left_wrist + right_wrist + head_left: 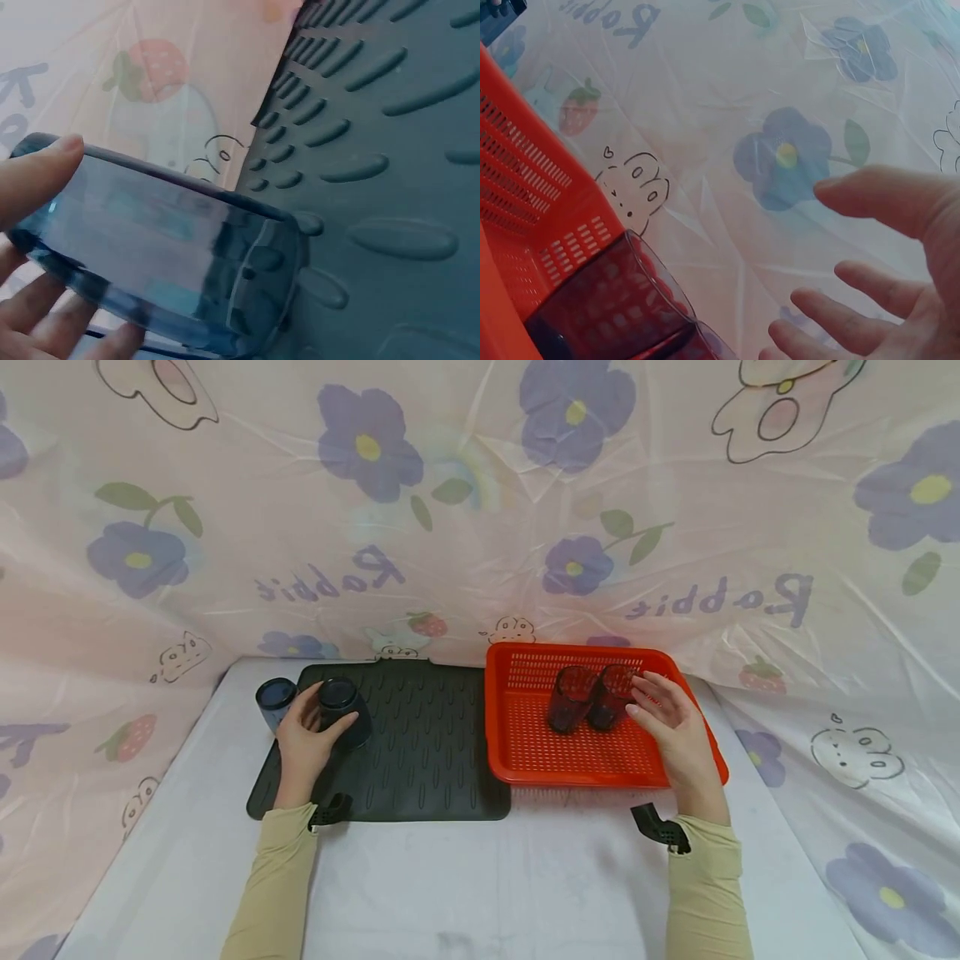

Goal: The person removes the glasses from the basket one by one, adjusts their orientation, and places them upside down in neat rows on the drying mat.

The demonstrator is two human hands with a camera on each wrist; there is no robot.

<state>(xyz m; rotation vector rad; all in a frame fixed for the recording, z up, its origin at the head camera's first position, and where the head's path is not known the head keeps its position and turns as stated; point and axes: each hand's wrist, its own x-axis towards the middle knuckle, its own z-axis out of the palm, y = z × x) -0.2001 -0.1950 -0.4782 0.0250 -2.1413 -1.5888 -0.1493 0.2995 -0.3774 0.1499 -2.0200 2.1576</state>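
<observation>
My left hand (309,739) holds a dark blue drinking glass (347,714) upright at the left part of a dark ridged mat (420,743). In the left wrist view, the thumb lies on one side of this glass (165,232) and the fingers on the other. A second blue glass (276,700) stands just left of that hand. My right hand (675,727) is at the right side of a red basket (585,775), fingers spread and holding nothing. Beside its fingertips, two glasses lean in the basket, a left glass (570,697) and a right glass (611,697).
Both mat and basket are on a white table (480,885), with the basket touching or overlapping the mat's right edge. A patterned plastic sheet (480,543) rises behind them and along both sides. Each wrist carries a black strap mount.
</observation>
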